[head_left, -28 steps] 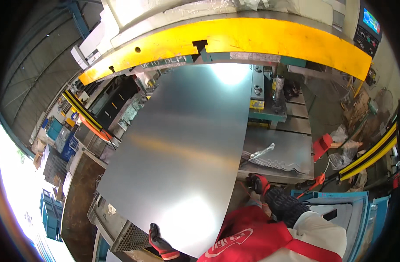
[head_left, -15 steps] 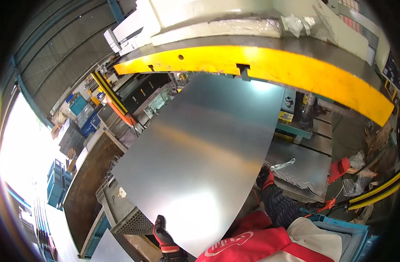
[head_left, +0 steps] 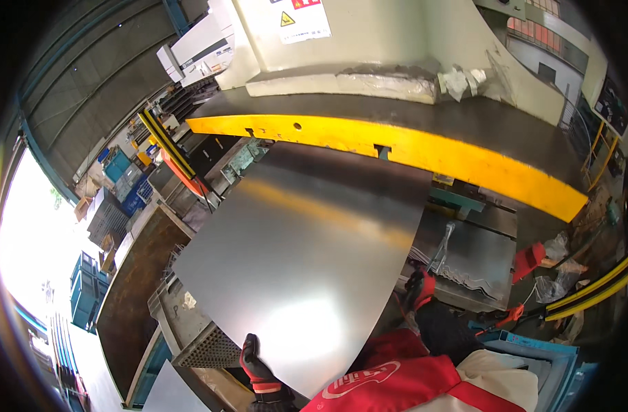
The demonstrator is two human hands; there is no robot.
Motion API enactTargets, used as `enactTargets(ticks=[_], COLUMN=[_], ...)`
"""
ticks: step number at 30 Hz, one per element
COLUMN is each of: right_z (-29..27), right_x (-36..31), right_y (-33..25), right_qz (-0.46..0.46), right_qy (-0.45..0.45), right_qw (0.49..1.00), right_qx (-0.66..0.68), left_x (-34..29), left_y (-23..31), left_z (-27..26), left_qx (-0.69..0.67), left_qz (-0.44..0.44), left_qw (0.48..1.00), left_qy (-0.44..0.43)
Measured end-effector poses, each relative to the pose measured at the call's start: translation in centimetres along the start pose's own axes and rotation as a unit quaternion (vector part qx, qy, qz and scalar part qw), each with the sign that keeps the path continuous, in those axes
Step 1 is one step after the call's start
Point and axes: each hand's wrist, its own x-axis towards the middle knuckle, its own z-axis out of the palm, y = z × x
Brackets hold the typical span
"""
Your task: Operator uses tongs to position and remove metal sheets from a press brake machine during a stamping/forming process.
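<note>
A large shiny metal sheet [head_left: 293,247] slopes away from me, its far end hidden beneath the yellow-edged ram [head_left: 341,137] of a press. My left hand [head_left: 257,367], in a dark and red glove, grips the sheet's near left edge with the thumb on top. Beside the right edge of the sheet is my gloved right hand [head_left: 418,288], closed around the lower end of a long silver pliers-like tool [head_left: 442,248] that points up and away. The tool's exact kind is unclear. Next to it, wavy-edged metal pieces [head_left: 458,278] lie on the press bed [head_left: 489,250].
Yellow-black posts stand at the left [head_left: 166,144] and right [head_left: 588,292]. A perforated metal tray [head_left: 207,347] and a rusty panel [head_left: 135,302] are on the left. At lower right is a blue bin [head_left: 533,343]; blue crates [head_left: 87,288] stand far left.
The press ram has come down and covers more of the sheet's far end. In my right hand the silver tool has swung more upright. My left hand keeps its hold.
</note>
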Motion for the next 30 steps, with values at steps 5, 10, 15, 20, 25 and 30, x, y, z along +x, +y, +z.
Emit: enactTargets(ticks=[5, 10, 15, 20, 25, 30], right_z=[2.4, 9.5, 11.3, 17.9, 18.1, 16.8], right_x=[-1.4, -3.1, -0.4, -2.6, -7.7, -6.5], right_y=[1.0, -0.6, -2.7, -3.1, -3.0, -8.7], right_qz=[-0.375, -0.176, -0.283, -0.196, -0.080, -0.090], right_qy=[-0.018, -0.013, -0.085, -0.089, -0.066, 0.008], right_qw=[0.783, 0.928, 0.899, 0.902, 0.878, 0.826], right_qx=[-0.496, -0.329, -0.322, -0.375, -0.467, -0.556], left_x=[-1.1, -0.3, -0.4, 1.0, 0.3, -0.5], left_y=[1.7, 0.2, 0.1, 3.8, 5.1, 2.1], left_z=[4.1, 0.3, 1.1, 1.5, -2.7, -6.6], left_qx=[-0.008, 0.029, 0.073, 0.055, 0.095, 0.077], left_qz=[-0.096, -0.008, -0.060, -0.101, -0.109, 0.047], left_qw=[0.994, 0.999, 0.993, 0.986, 0.989, 0.996], left_qy=[-0.058, -0.025, -0.069, -0.120, 0.011, 0.011])
